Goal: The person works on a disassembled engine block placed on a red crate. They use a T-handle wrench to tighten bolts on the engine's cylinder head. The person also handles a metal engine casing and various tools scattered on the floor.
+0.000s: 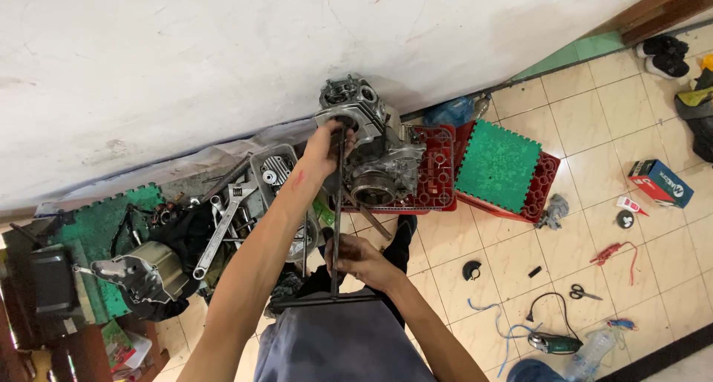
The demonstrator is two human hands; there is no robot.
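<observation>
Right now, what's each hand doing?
Left hand: shut on the long T-handle wrench, near the engine.
Right hand: shut on the wrench lower down.

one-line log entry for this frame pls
left hand: grips top of T-handle wrench at engine | right hand: grips wrench shaft low | engine: on red crate

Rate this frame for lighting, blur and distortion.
Head view: even, soft light; faint shadows under the engine and wrench. Wide-angle distortion tilts and bows the wall edge. Both hands, left and right, look sharp; no glare on the tiles.
</observation>
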